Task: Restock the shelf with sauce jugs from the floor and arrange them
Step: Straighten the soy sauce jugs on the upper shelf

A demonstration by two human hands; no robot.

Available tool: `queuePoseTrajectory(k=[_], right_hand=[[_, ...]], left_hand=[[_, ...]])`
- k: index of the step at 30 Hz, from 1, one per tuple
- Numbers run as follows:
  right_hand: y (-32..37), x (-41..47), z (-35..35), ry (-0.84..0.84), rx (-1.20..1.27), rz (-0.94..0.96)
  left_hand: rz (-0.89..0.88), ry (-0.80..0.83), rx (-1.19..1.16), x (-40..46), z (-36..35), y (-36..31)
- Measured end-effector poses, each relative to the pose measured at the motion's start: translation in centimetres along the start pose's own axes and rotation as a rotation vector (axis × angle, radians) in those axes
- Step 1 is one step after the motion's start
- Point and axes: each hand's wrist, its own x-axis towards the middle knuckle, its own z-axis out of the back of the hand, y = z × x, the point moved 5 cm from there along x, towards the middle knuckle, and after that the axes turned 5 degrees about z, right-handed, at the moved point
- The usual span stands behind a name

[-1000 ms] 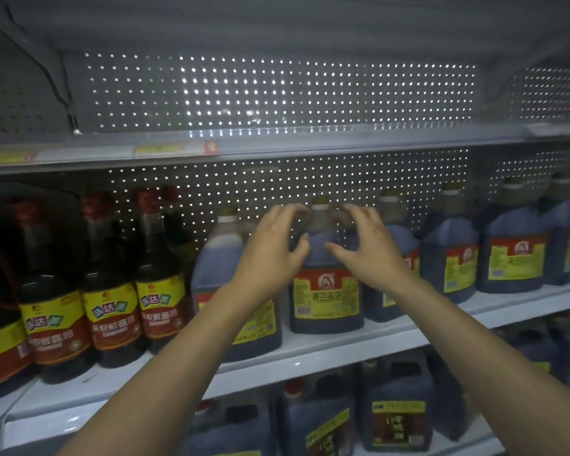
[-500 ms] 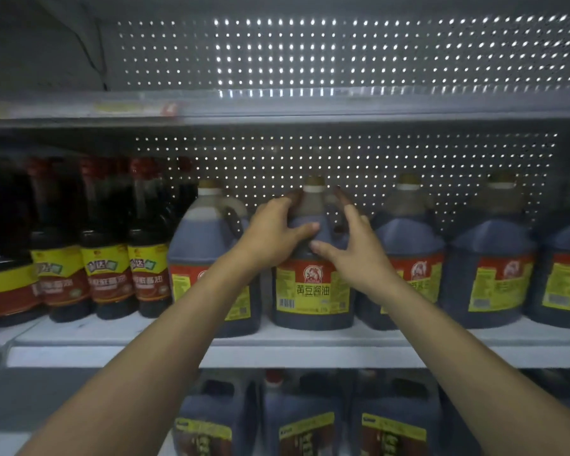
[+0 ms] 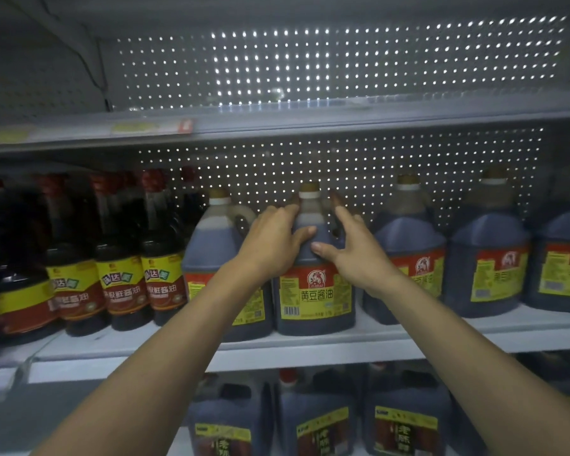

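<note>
Both hands, the left hand (image 3: 273,240) and right hand (image 3: 352,255), have their fingers wrapped around the shoulders of the centre jug (image 3: 315,284), already standing on the shelf (image 3: 310,345) between neighbouring jugs, so I'd judge only straightening remains here.

Dark sauce jug (image 3: 315,291), yellow-and-red label facing out, standing upright at the shelf (image 3: 310,347) front edge, between neighbouring jugs.
</note>
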Motion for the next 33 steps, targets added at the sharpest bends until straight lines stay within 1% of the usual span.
queuePoseTrajectory(k=[3,8,12,14,16,18,19,21,24,26,27,29,30,33], right_hand=[[0.5,-0.6,-0.1,-0.012,-0.056,-0.008],[0.3,-0.9,0.2,-0.031,0.025,0.000],[0.5,-1.3,0.4,-0.004,-0.028,0.019],[0.6,-1.8,1.3,-0.015,-0.089,0.040],[0.5,-2.3,3.7,-0.090,-0.178,0.087],[-0.1,-2.8,6.9,-0.191,-0.272,0.150],[-0.7,-2.9,8.6,-0.232,-0.321,0.169],[-2.6,-2.7,11.6,-0.265,-0.385,0.156],[-5.6,-2.0,14.0,-0.172,-0.366,0.061],[-7.6,-1.2,14.4,-0.060,-0.318,0.008],[-8.4,-0.7,14.4,-0.008,-0.263,0.000],[-9.8,0.2,14.2,0.073,-0.157,0.008],[-10.4,0.6,14.0,0.092,-0.114,0.013],[-11.6,1.3,13.4,0.093,-0.056,0.069]], left_hand=[[-0.028,0.030,-0.002,-0.3,0.4,0.2],[-0.038,0.028,0.013,-0.7,0.1,-0.2],[-0.018,-0.007,-0.030,-1.3,-0.4,0.0],[-0.007,-0.093,-0.075,-1.7,0.1,-0.2],[-0.093,-0.246,-0.047,-2.3,0.9,-1.5],[-0.224,-0.334,-0.047,-2.4,1.2,-3.9],[-0.278,-0.328,-0.069,-2.2,0.8,-5.3],[-0.334,-0.256,-0.119,-1.3,-0.7,-8.1],[-0.273,-0.053,-0.153,1.0,-4.5,-11.7],[-0.166,0.059,-0.115,2.6,-7.1,-13.2],[-0.103,0.079,-0.107,3.4,-8.1,-13.7],[-0.003,0.053,-0.115,4.6,-9.1,-14.2],[0.020,0.026,-0.117,5.0,-9.4,-14.1],[0.057,-0.032,-0.131,5.1,-10.0,-13.6]])
